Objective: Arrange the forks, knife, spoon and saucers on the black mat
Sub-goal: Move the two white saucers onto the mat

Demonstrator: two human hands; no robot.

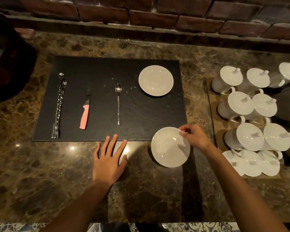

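The black mat (94, 67) lies on the marble counter. At its left lie two twisted-handle forks (58, 108) side by side, then a knife (85, 113) with a pink handle, then a long spoon (118, 102). A white saucer (155, 80) sits at the mat's far right corner. My right hand (193, 135) pinches the far rim of a second white saucer (169, 148), which overlaps the mat's near right corner and hangs over the counter. My left hand (110, 158) rests flat on the counter, fingers spread, fingertips touching the mat's near edge.
Several white lidded pots (244, 104) stand crowded on a tray at the right, close to the held saucer. A dark round object (10, 64) sits at the far left. A brick wall (157, 17) backs the counter; the counter's near edge (141, 222) is below my arms.
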